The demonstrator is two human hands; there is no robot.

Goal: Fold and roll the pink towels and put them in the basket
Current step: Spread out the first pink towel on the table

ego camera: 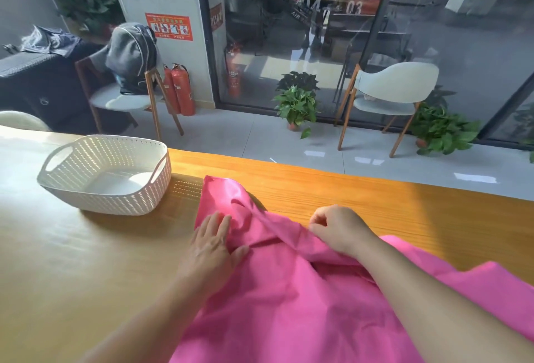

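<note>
Pink towel (289,290) is lying rumpled on the wooden table (375,189), running off the lower edge; left hand (212,242) is pressing it flat with straight fingers, right hand (338,228) is pinching a raised fold. White basket (107,173) is standing just left of it, apart. Beyond, glass is showing "03"; the red poster's (169,26) writing is staying illegible.

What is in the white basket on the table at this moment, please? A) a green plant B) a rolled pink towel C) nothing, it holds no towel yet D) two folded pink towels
C: the basket shows only its bare white floor, while the pink towel lies unrolled on the table under the left hand and right hand.
</note>
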